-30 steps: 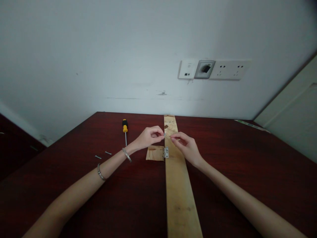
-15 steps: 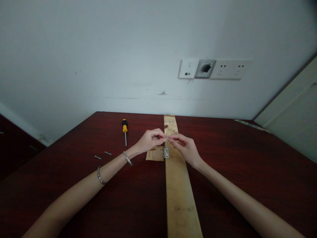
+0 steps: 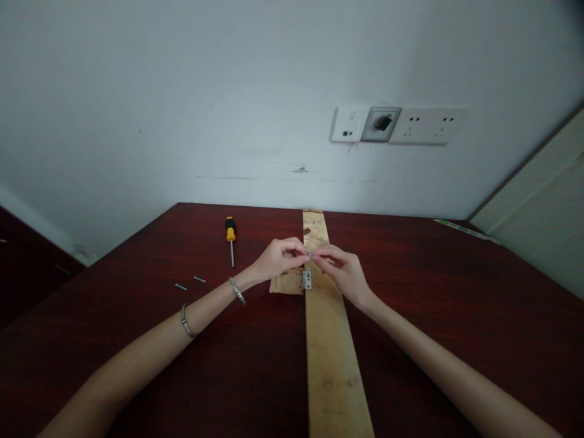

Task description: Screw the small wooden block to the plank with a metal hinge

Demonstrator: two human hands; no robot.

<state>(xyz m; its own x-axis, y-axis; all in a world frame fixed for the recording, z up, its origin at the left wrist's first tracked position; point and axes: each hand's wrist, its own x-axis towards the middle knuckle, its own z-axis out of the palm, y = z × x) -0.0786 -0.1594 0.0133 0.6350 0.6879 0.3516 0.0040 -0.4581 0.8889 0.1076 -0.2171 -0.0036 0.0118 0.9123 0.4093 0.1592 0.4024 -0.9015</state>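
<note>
A dark red tabletop (image 3: 424,292) carries a long wooden board (image 3: 332,347). Over the board, the left hand (image 3: 276,260) and right hand (image 3: 347,275) meet, beyond a short wood piece (image 3: 285,284) and a silvery hinge (image 3: 308,280), together pinching a tiny metallic piece (image 3: 310,255).

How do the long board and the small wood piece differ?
The long board is far longer than the small wood piece. The long board runs past the picture's bottom edge; the small wood piece ends well above it. Both are pale, yellowish wood.
</note>
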